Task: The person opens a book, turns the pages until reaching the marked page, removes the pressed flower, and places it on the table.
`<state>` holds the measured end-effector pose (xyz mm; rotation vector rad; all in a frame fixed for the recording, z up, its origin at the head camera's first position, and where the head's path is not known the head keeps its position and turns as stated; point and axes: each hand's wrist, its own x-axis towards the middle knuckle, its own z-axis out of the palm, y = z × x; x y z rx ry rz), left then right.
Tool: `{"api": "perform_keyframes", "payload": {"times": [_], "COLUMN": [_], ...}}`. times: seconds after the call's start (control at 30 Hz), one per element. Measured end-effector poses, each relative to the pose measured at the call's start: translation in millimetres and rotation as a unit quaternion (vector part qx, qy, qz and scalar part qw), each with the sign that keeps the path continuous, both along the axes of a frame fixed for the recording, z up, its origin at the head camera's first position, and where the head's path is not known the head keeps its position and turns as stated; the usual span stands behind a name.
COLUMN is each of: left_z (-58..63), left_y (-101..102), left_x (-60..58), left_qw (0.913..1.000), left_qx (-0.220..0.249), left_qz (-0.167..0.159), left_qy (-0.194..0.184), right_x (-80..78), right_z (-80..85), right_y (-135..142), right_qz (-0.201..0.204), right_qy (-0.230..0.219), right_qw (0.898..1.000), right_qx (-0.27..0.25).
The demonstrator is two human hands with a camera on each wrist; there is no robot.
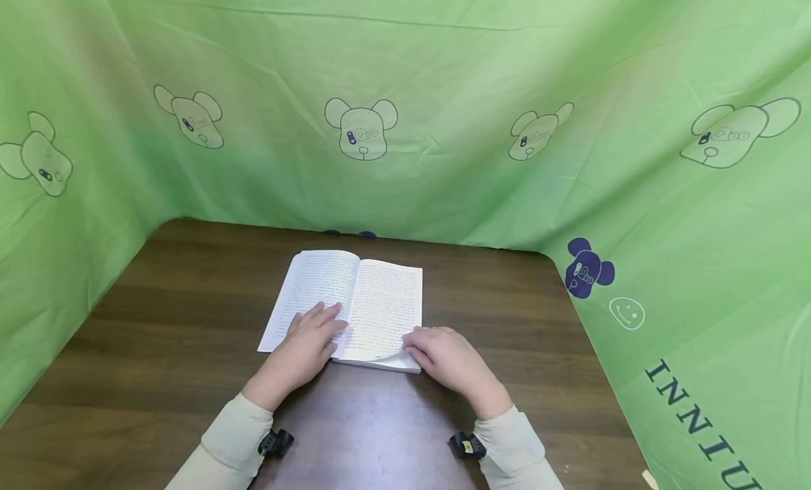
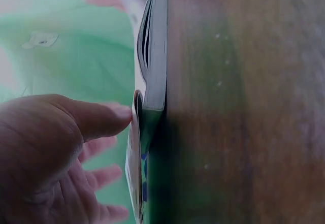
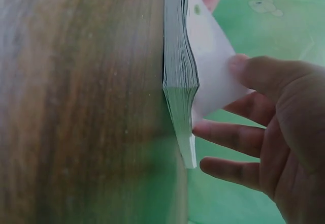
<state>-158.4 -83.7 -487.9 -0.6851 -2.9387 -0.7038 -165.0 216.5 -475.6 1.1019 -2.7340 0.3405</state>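
An open book with printed text lies on the brown wooden table, its thicker block of pages under the right side. My left hand rests with spread fingers on the left page near the spine. In the left wrist view the left thumb touches the page by the fold. My right hand is at the lower right corner of the book. There it pinches a lifted page between thumb and fingers, and the page bends up from the block of pages beneath.
The wooden table extends around the book on all sides. A green cloth printed with bear heads hangs along its back and sides. Each wrist wears a small black device, such as the one by the right sleeve.
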Motion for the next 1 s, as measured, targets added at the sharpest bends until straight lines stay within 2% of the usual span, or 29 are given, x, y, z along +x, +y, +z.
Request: {"api": "perform_keyframes", "payload": {"times": [0.13, 0.23, 0.4, 0.53, 0.73, 1.0], "left_z": [-1.1, -0.1, 3.2, 5.0, 4.0, 4.0], "left_y": [4, 7, 14, 20, 25, 26], "left_x": [1.1, 2.3, 5.0, 5.7, 4.6, 3.5], "left_qw": [0.9984, 0.9979, 0.9987, 0.9991, 0.9994, 0.9989], "left_qx": [-0.003, -0.009, -0.023, -0.029, -0.025, -0.016], "left_qz": [-0.049, -0.059, -0.046, -0.031, -0.012, 0.002], "left_qy": [0.029, 0.025, 0.001, -0.003, 0.019, 0.045], "right_x": [0.7, 1.5, 1.9, 1.0, 0.3, -0.8], "right_z": [0.5, 2.4, 6.1, 8.1, 11.7, 16.3], "right_y": [-3, -4, -6, -6, -7, -3], "right_qz": [-0.024, -0.031, -0.032, -0.032, -0.044, -0.074], "right_qy": [0.035, 0.049, 0.067, 0.081, 0.091, 0.133], "right_qw": [0.999, 0.998, 0.997, 0.996, 0.994, 0.982], "right_qx": [-0.017, -0.018, -0.015, -0.02, -0.033, -0.109]}}
